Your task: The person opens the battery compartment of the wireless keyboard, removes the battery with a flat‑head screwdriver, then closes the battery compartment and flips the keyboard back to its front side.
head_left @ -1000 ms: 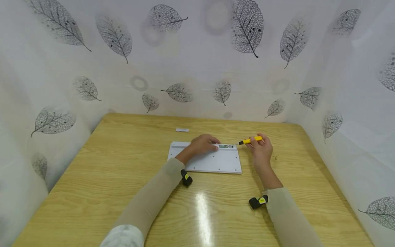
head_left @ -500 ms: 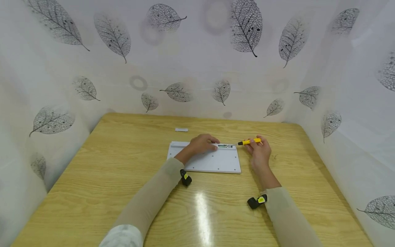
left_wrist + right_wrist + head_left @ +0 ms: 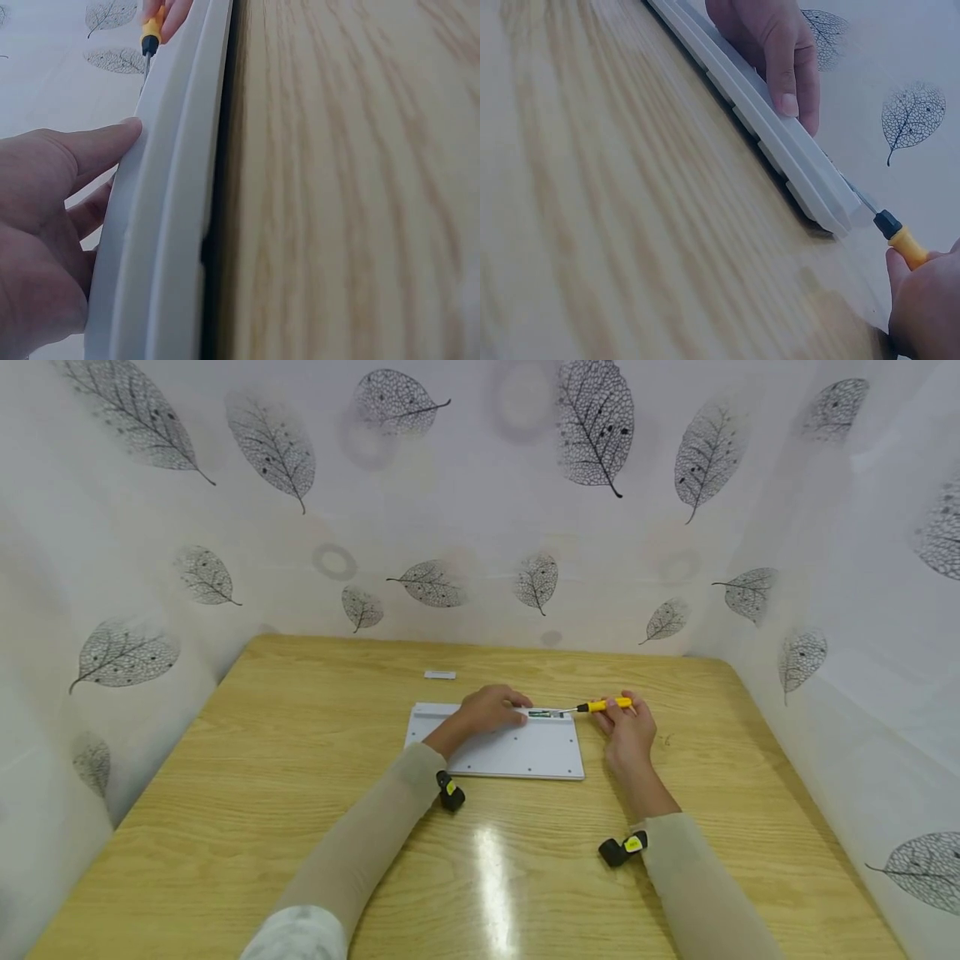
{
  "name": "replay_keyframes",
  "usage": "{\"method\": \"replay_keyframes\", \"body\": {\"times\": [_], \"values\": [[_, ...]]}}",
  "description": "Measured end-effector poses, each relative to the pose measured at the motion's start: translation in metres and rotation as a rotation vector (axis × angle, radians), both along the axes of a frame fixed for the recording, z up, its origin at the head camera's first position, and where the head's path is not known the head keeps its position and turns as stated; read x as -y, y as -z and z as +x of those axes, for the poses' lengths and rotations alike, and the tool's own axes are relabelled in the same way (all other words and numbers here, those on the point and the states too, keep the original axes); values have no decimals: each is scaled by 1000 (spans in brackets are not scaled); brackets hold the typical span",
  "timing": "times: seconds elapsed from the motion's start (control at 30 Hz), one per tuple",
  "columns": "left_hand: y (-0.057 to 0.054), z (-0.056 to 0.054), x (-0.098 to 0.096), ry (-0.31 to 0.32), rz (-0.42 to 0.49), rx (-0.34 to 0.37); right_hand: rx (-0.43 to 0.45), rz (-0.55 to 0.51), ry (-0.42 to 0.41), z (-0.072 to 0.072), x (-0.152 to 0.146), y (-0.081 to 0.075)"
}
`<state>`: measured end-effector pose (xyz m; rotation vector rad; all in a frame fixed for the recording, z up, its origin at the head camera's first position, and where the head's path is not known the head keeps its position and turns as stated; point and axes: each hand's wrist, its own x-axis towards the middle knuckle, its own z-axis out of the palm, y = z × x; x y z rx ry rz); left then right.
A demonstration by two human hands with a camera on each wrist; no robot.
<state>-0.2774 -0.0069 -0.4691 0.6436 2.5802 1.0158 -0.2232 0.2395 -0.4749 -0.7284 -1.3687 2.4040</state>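
A white keyboard (image 3: 517,752) lies face down on the wooden table, small screws dotting its back. My left hand (image 3: 491,708) grips the raised ridge along its far edge, thumb on the near side and fingers behind, as the left wrist view shows. To the right of that hand, an open battery compartment (image 3: 542,714) shows something green inside. My right hand (image 3: 632,731) holds a yellow-handled screwdriver (image 3: 609,704) off the keyboard's right end. The shaft points left and reaches into the compartment; its exact contact is too small to tell.
A small white cover (image 3: 440,675) lies on the table behind the keyboard. Leaf-patterned cloth (image 3: 480,527) hangs behind the table (image 3: 315,718) and along both sides. Each wrist carries a small black camera (image 3: 451,793).
The screwdriver's tip has slid a little to the left along the compartment, with the right hand following slightly. My left hand keeps its place on the keyboard.
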Motion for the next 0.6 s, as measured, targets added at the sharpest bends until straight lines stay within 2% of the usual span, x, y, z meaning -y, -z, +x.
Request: {"method": "replay_keyframes", "body": {"times": [0.3,0.6], "values": [[-1,1,0,5,3,0,4,-31,10,-3,-2,3],[-2,0,0,-5,26,33,6,-42,16,-2,0,1]]}}
